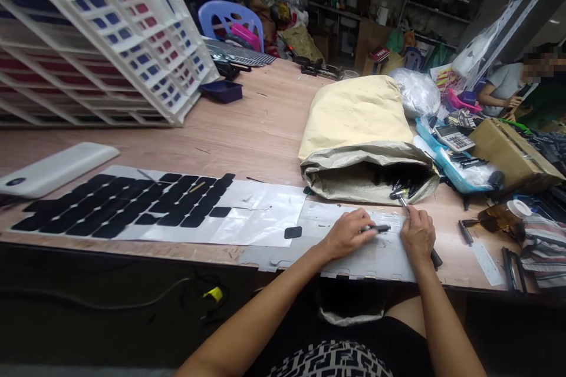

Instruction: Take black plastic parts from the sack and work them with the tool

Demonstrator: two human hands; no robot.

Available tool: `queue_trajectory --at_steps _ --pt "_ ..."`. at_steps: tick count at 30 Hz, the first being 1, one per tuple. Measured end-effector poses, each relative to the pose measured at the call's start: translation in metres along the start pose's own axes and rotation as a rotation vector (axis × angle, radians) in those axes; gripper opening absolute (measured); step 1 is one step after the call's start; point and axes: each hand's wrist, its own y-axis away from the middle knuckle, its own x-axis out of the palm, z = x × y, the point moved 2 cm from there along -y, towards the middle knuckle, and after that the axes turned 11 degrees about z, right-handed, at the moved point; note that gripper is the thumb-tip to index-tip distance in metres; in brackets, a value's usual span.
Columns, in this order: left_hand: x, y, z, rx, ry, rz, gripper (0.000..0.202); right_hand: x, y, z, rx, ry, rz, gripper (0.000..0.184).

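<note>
My left hand [351,233] is closed around a short black rod-like piece [379,228], held just over a grey sheet [309,259] at the table's front edge. In my right hand [418,237] is a small hammer [400,195], its metal head pointing away from me and its dark handle end showing below my wrist. Just beyond both hands lies a cream sack [358,112] with its mouth towards me; several black pieces [393,179] are visible inside. A single black rounded patch [293,232] lies left of my left hand.
White backing paper [260,200] with rows of black patches [101,203] spreads leftward. A white plastic crate [177,82] and a white oblong device [62,168] stand left. To the right are a blue tray [464,179], calculator [454,137], cardboard box [517,153] and brown cup [499,216]. Another person sits far right.
</note>
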Motion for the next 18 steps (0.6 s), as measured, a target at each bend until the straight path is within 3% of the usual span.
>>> queue_trajectory --at_steps 4,7,10,12,15,17,18 --pt "0.023 0.041 -0.029 0.242 -0.102 0.185 0.018 -0.002 0.000 0.002 0.023 0.001 0.017 0.034" --pt "0.036 0.059 -0.037 0.218 -0.221 0.230 0.024 -0.004 0.001 0.004 0.029 0.007 0.026 0.033" --pt "0.035 0.061 -0.037 0.171 -0.198 0.241 0.041 -0.005 0.002 0.006 0.030 0.012 0.029 0.032" --pt "0.024 0.054 -0.035 0.173 -0.116 0.280 0.042 -0.004 0.003 0.005 0.028 0.021 0.024 0.032" --pt "0.000 0.025 -0.030 0.184 -0.010 0.359 0.025 -0.001 0.003 0.004 0.027 0.031 0.012 0.033" --pt "-0.019 -0.009 -0.019 0.132 -0.042 0.307 0.018 0.001 0.003 0.003 0.028 0.026 0.012 0.033" --pt "-0.028 -0.030 -0.011 0.075 -0.106 0.225 0.020 0.002 0.003 0.003 0.030 0.022 0.015 0.034"
